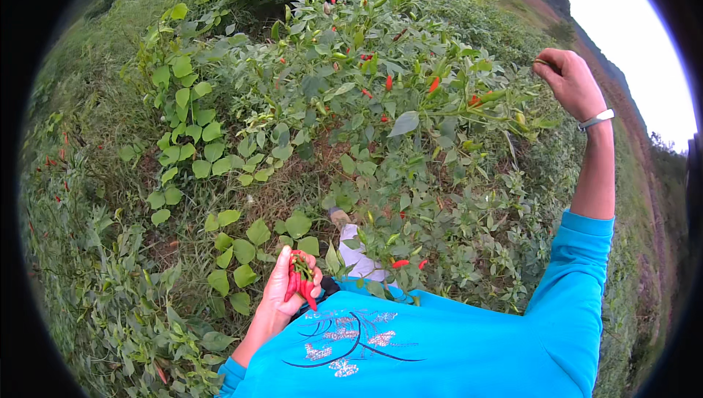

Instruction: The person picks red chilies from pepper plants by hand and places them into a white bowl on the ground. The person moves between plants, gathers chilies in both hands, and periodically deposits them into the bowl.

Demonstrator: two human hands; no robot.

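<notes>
A small bunch of red chili peppers (303, 281) with green stems rests in my left hand (281, 282), low in front of my body. The fingers and thumb curl around the bunch. My right hand (574, 84) is raised at the upper right, its fingertips pinched on a small thin green piece (546, 63), perhaps a stem; most of it is hidden by the fingers. Left of that hand spreads a chili pepper plant (406, 123) bearing red and green fruit. Close to its outer branch hang a green pepper (492, 96) and a red pepper (434, 84).
Broad-leaved vines (189, 107) grow at the left of the plant. More chili plants (132, 310) stand at the lower left. My shoe (339, 217) and light trouser leg (360, 258) show among leaves, near two low red peppers (401, 263). A grassy slope lies beyond.
</notes>
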